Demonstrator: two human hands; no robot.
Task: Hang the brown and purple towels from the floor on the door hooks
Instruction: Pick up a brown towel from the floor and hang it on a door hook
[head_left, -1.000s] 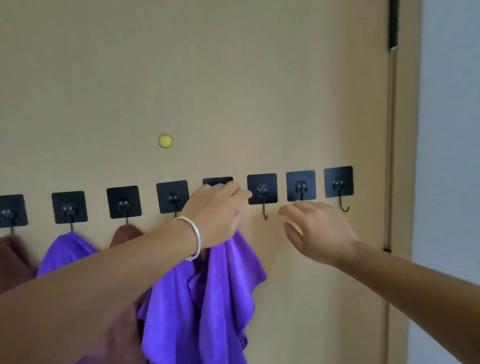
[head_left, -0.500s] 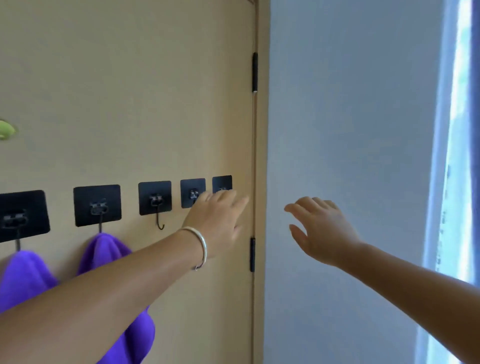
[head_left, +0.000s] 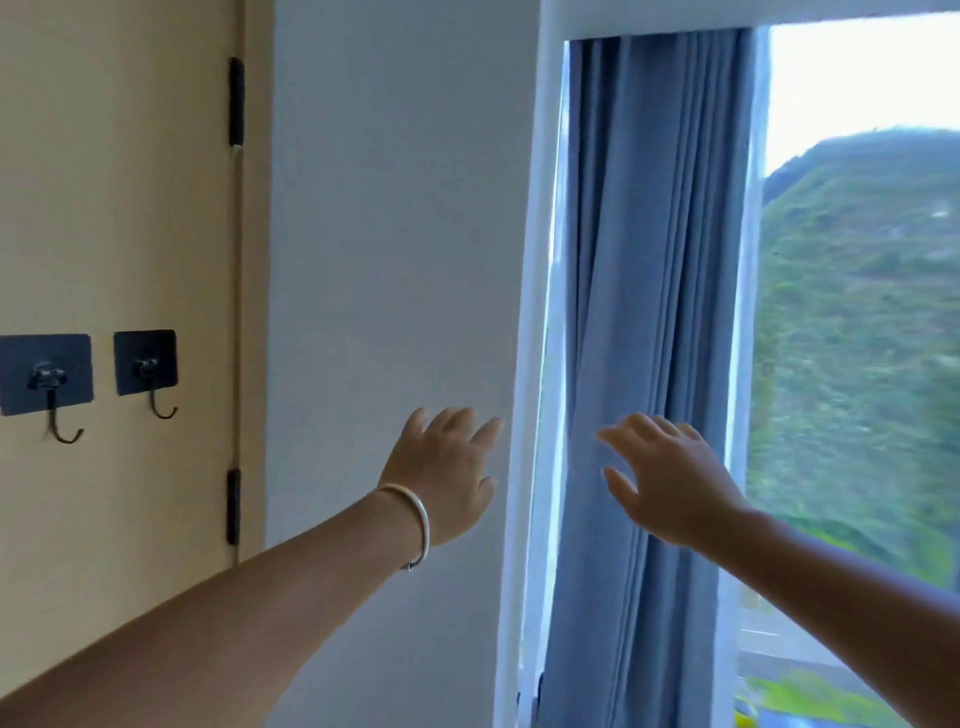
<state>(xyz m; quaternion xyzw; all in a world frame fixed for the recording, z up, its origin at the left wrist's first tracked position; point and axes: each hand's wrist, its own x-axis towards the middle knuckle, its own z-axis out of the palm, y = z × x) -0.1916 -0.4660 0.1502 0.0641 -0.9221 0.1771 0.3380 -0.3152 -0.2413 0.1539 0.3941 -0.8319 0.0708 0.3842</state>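
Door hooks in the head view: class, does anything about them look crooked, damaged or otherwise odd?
Nothing stands out. The two door hooks in view sit level on black pads, intact and bare. Both hands, left hand and right hand, are open and hold nothing, away from the hooks.

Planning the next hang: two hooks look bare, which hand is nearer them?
Left. The left hand, open and empty, is nearer the two bare door hooks; the right hand is over by the curtain.

Home rm, tan door (head_left: 119, 208) w/ stick-on hooks (head_left: 146, 371), blue curtain (head_left: 649, 312), window (head_left: 857, 312) w/ green hillside view
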